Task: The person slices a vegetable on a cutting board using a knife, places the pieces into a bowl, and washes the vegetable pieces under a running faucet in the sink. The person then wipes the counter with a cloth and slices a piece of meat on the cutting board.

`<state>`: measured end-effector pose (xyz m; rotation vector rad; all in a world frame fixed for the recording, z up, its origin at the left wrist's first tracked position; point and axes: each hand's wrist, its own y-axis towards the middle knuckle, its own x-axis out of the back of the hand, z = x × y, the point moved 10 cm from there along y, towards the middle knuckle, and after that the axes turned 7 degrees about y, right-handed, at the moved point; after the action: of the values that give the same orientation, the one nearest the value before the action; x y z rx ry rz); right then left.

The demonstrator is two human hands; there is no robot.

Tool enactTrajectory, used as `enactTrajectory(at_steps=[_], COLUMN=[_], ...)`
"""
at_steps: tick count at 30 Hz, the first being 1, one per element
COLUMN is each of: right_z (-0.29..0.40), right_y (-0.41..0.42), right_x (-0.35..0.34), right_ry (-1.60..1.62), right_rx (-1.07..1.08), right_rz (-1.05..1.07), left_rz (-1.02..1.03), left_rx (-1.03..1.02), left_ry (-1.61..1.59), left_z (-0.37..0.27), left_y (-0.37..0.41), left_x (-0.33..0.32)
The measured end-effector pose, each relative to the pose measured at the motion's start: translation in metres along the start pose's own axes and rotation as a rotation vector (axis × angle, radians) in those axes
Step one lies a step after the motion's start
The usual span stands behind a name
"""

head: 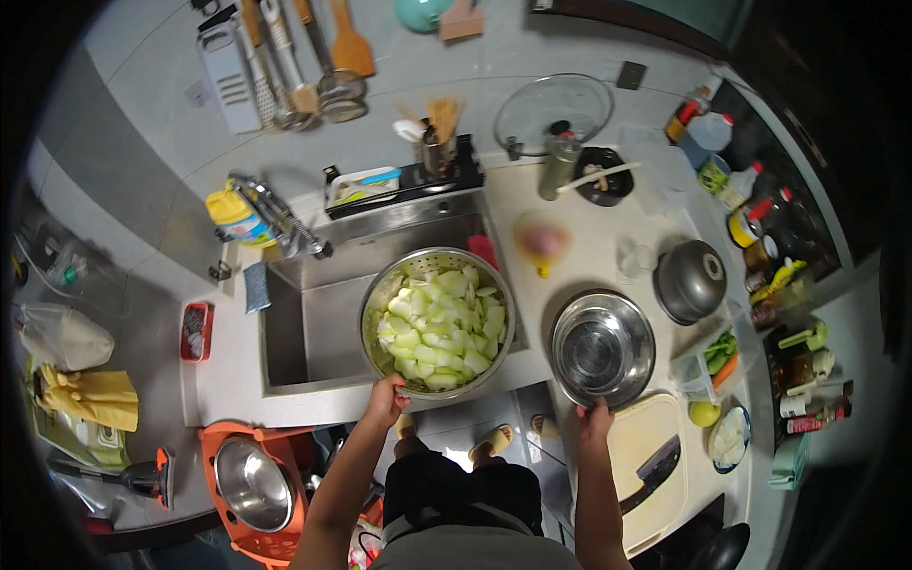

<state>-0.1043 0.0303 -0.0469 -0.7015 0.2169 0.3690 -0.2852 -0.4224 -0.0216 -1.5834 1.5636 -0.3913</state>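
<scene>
My left hand (387,402) grips the near rim of a perforated metal colander (436,258), which sits over the right part of the sink (335,335). Pale green sliced vegetable pieces (434,324) fill it. With my right hand (596,419) I grip the near rim of a shiny steel bowl (602,349) at the counter, right of the colander. The bowl shows no food inside. Just below that hand lies a cream cutting board (645,442) bearing a cleaver (659,459) with a black handle.
Behind the steel bowl are a small yellow-rimmed bowl (543,239), a glass (635,260) and an upturned metal bowl (691,281). A plastic container with vegetables (712,363) stands at right. The faucet (278,214) rises at the sink's back left. An orange rack (214,456) stands below the counter.
</scene>
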Motion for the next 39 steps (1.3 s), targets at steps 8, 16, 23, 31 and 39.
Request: enactTrajectory(at_steps=[8,16,23,31,39], right_z=[-0.016,-0.14,-0.31,-0.308,-0.318], right_y=[-0.106,-0.091,-0.037,-0.166,-0.144], right_x=[-0.154,-0.299,-0.303,-0.348,-0.343], right_ry=[-0.414,-0.912,-1.121,-0.669,-0.72], right_rx=[0.298,0.323,-0.135,-0.782,-0.499], right_rz=[0.113,0.292,0.408,0.48,0.508], left_rz=[-0.026,-0.083,-0.136,-0.168,0.095], left_rx=[0.011,-0.031,0.077,0.047,0.182], left_ry=[-0.018,0.04,0.121,0.19,0.461], left_z=[-0.057,-0.135,-0.124,-0.129,-0.127], left_y=[0.029,0.03,0.063,0.078,0.099], left_x=[0.11,0.182,0.231,0.221,0.193])
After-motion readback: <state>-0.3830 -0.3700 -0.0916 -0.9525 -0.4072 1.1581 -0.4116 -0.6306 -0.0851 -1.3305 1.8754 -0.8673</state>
